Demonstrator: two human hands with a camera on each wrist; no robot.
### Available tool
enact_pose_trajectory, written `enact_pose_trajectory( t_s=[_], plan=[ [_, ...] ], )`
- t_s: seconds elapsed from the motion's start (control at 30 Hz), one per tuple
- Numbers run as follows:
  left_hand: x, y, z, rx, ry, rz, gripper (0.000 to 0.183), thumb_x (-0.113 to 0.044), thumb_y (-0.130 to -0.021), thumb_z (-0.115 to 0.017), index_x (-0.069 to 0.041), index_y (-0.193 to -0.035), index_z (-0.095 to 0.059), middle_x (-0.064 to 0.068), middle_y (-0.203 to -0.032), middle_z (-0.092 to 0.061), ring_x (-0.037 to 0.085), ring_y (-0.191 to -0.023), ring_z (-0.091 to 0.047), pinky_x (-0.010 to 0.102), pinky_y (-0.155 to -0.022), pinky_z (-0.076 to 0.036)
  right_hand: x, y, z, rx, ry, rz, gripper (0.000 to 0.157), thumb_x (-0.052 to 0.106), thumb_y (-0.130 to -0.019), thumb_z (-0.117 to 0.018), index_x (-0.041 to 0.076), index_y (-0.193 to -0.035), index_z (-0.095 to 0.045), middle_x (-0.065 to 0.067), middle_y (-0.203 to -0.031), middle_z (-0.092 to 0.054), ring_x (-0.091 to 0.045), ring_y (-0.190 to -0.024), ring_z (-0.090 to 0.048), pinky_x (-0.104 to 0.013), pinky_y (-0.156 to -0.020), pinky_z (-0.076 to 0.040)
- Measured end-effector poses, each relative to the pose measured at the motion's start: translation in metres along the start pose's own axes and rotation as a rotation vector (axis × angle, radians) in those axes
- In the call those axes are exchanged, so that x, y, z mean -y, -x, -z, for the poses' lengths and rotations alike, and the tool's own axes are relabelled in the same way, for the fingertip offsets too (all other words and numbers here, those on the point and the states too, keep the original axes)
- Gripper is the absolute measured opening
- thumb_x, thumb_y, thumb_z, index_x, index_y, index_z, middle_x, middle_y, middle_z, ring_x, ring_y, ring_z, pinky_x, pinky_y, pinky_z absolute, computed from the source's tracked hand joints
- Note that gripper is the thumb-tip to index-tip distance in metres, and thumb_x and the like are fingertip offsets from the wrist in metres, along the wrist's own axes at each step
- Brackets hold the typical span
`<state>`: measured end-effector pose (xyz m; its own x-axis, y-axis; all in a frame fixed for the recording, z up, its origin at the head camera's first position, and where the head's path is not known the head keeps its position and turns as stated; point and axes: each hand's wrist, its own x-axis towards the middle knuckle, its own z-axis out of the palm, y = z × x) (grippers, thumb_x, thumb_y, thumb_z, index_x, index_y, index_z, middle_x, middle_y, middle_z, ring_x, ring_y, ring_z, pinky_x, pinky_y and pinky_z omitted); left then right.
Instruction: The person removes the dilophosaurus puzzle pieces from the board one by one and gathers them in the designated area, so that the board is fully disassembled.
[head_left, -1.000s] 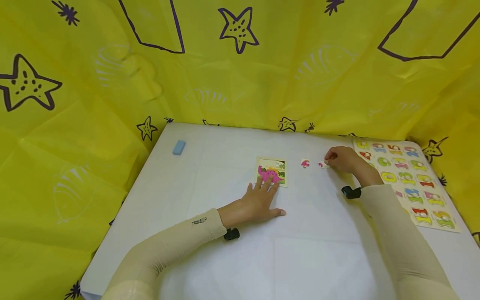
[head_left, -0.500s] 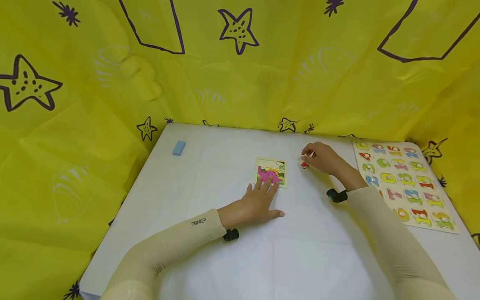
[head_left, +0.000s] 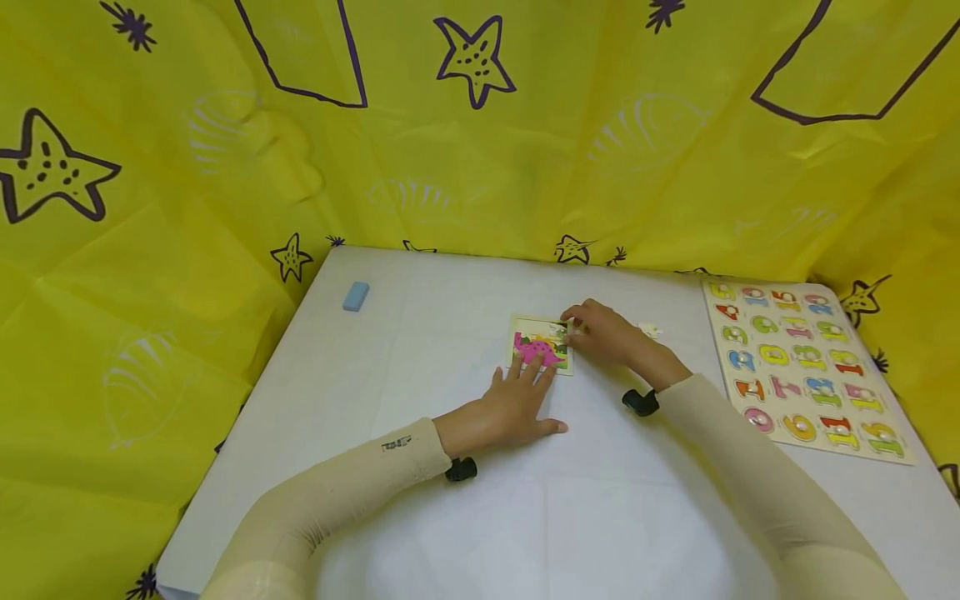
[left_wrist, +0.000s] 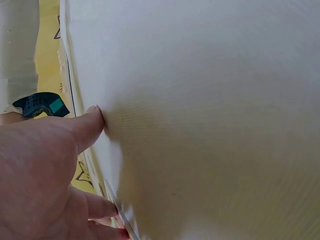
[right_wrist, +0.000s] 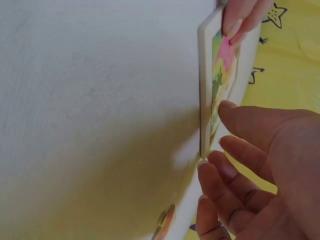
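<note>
A small square dinosaur jigsaw board [head_left: 544, 320] with a pink dinosaur lies at mid-table. My left hand [head_left: 517, 407] rests spread, its fingertips on the board's near side and its thumb out to the right. From the right, my right hand [head_left: 609, 335] reaches the board with bent fingers. In the right wrist view its thumb [right_wrist: 250, 117] overlaps the picture and the fingertips [right_wrist: 204, 165] are at the frame's edge; I cannot tell whether a piece is between them. A pale jigsaw piece [head_left: 649, 331] lies just beyond the right hand.
A large number board [head_left: 780, 333] with colourful numerals lies at the right of the white table [head_left: 420, 333]. A light blue block [head_left: 356, 296] sits at the back left. Behind the table hangs a yellow curtain [head_left: 405, 142] printed with stars.
My right hand has moved left from the loose pieces to the jigsaw board's right edge. Pink pieces that showed beside the board are out of sight. My left hand has stayed put.
</note>
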<state>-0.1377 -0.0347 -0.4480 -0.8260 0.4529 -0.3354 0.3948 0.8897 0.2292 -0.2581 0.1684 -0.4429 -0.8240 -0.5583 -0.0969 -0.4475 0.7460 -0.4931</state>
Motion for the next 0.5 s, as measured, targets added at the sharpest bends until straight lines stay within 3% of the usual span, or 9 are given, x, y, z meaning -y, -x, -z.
enact_pose_trajectory(
  t_s=[0.5],
  plan=[
    [-0.0013,0.0061,0.005,-0.021,0.015,-0.01,0.095,-0.066,-0.099,-0.059,-0.014,-0.17,-0.021,0.012,-0.177,-0.017,0.044,-0.161,-0.017,0.065,-0.124,-0.027,0.0082,-0.0015,-0.0009,-0.001,0.063,0.03,0.037,0.016,-0.101,-0.072,-0.003,-0.132,-0.067,-0.022,-0.117,-0.064,-0.037,-0.106,-0.064,-0.055,-0.1,-0.052]
  ],
)
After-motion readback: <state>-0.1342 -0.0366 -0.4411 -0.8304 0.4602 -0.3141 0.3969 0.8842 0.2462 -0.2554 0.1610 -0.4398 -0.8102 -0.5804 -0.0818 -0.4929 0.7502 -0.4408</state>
